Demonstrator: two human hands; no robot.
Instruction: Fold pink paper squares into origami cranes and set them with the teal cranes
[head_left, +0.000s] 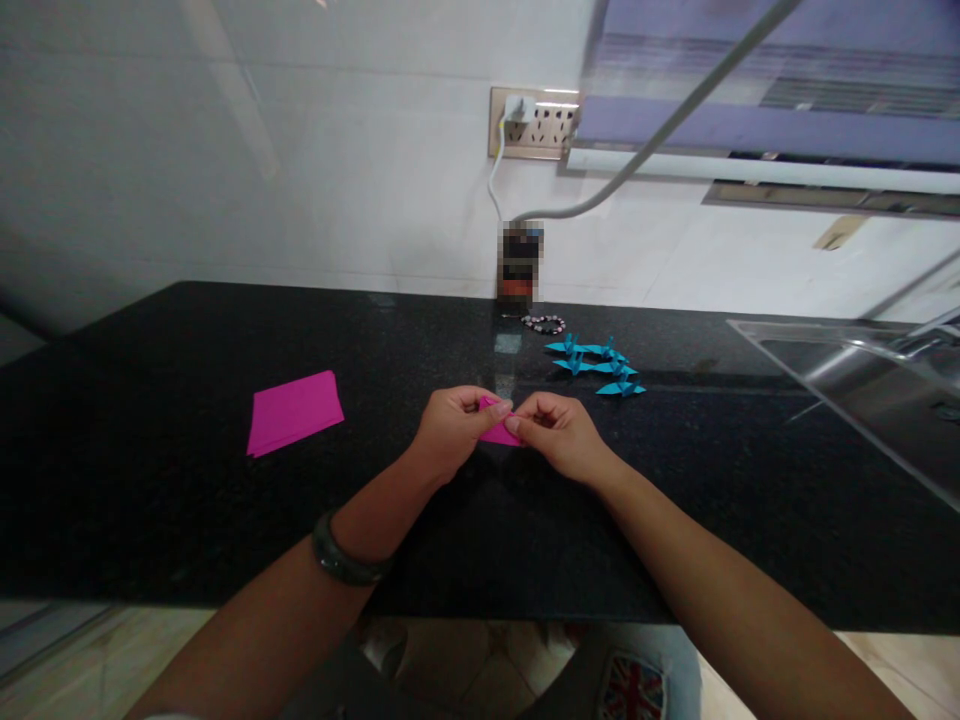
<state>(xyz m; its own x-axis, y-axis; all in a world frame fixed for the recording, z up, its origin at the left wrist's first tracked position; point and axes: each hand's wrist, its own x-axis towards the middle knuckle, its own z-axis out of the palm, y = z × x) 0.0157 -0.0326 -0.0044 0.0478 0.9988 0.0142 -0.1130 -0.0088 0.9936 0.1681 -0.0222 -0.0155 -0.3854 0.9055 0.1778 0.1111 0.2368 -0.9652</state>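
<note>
A small folded piece of pink origami paper [501,434] is between my two hands, just above the dark countertop. My left hand [455,425] pinches its left and upper side with thumb and fingers. From the other side, my right hand [559,432] grips its right edge, the thumb pressed on the paper. The thumbs nearly meet, and the fingers hide part of the folds. To the left lies a stack of flat pink paper sheets [295,412]. Several folded blue paper cranes [576,364] stand together beyond my right hand.
The black speckled countertop [187,510] runs back to a white tiled wall. A bead bracelet [551,325] lies near a pixelated object [520,262] at the wall. A metal sink [885,380] is at the right. A plugged-in cord hangs from the wall socket [551,130].
</note>
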